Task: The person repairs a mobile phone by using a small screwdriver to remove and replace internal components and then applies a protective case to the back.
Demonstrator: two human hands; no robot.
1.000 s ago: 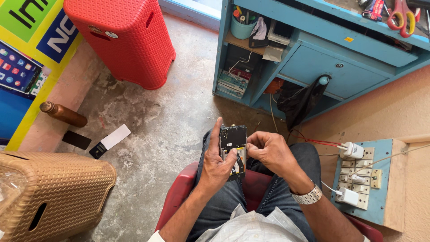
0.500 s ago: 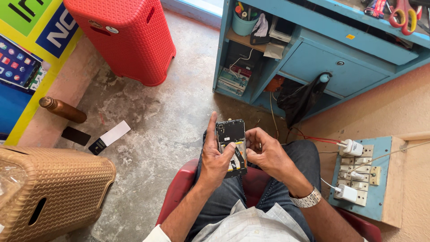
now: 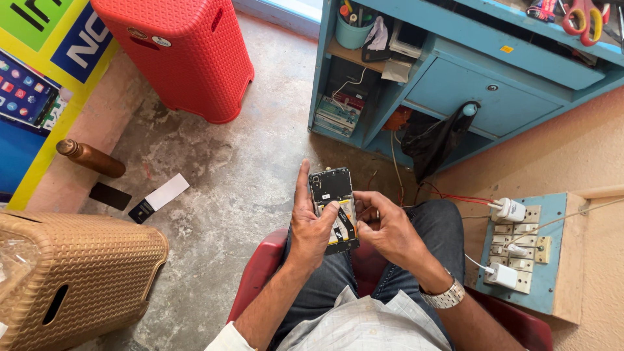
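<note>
Bare concrete floor (image 3: 247,188) lies beneath you, with a blue cabinet (image 3: 455,78) beyond your hands. Your left hand (image 3: 312,227) grips the opened phone (image 3: 335,208) from its left side, index finger raised, thumb across it. Your right hand (image 3: 387,227) touches its right edge, fingers curled. A red stool (image 3: 179,52) stands far left.

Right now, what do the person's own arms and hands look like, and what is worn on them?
Both hands are bare, no gloves. The left hand has a light, pale-checked shirt cuff low on its forearm. The right hand has a ring on one of its fingers and a silver metal-link watch at the wrist; its forearm is uncovered.
</note>
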